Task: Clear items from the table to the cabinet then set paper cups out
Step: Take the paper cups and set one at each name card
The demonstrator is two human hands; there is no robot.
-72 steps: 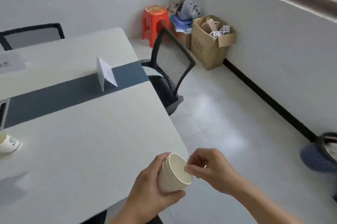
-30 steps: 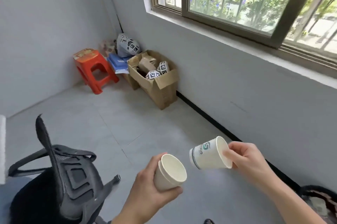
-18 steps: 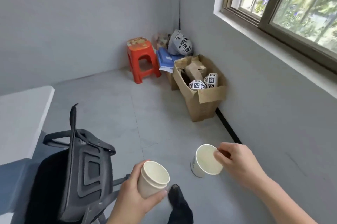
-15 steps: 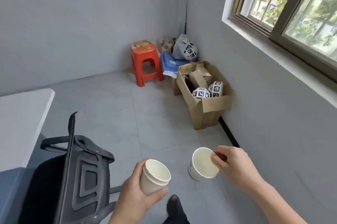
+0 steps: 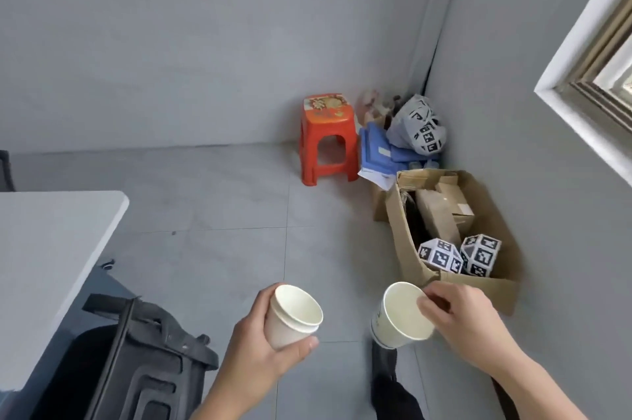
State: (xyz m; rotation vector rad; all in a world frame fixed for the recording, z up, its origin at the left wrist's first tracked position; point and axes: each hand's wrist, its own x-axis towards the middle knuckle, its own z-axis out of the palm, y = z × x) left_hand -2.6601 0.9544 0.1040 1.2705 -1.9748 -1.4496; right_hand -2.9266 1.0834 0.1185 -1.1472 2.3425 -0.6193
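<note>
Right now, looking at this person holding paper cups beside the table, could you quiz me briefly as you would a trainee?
1. True or false: the left hand grips nested white paper cups.
2. Where does the right hand pinch its single white paper cup? A rim, B base, C middle.
3. Fill in: the black-and-white patterned cubes sit inside the brown ____ box.

Key: 1 true; 2 A; 3 cardboard.

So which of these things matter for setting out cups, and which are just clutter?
For the job:
- nested cups in left hand
- single cup in right hand
- table

Clutter:
- orange stool
- cardboard box
- chair
</note>
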